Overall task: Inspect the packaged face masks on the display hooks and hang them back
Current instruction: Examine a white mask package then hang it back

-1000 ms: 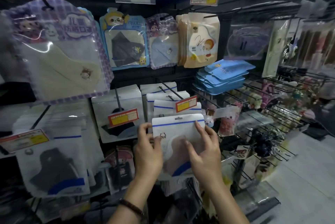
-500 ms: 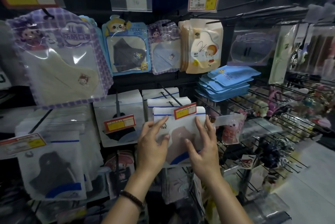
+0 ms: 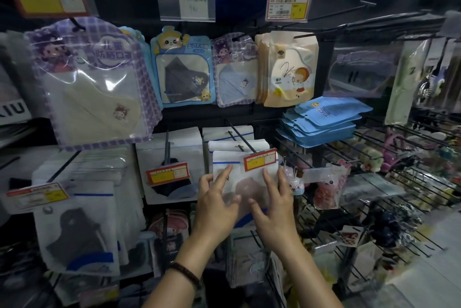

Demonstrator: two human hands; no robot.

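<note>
Three white packs (image 3: pixel 225 133) hang in file on one hook (image 3: pixel 240 141), each with a blue stripe across the top. The front pack (image 3: pixel 245 180) sits at the hook's outer end, just behind a red-and-yellow tag (image 3: pixel 260 159), and shows a pale brownish mask through its clear window.

Upper row, left to right:
- purple pack (image 3: pixel 94 83), holding a cream mask
- blue pack (image 3: pixel 184 70), holding a dark mask
- small purple pack (image 3: pixel 235 73), holding a light blue mask
- beige pouches (image 3: pixel 289 68), several deep, contents hidden

Blue pouches (image 3: pixel 321 120) lie stacked on a wire rack (image 3: pixel 374 155).

Left hand (image 3: pixel 215 205): fingers straight and spread, tips and thumb laid flat on the front pack's left half, gripping nothing.

Right hand (image 3: pixel 274 205): fingers likewise straight and apart, resting on the pack's right half.

Dark bracelet (image 3: pixel 187 274) on the left wrist.
</note>
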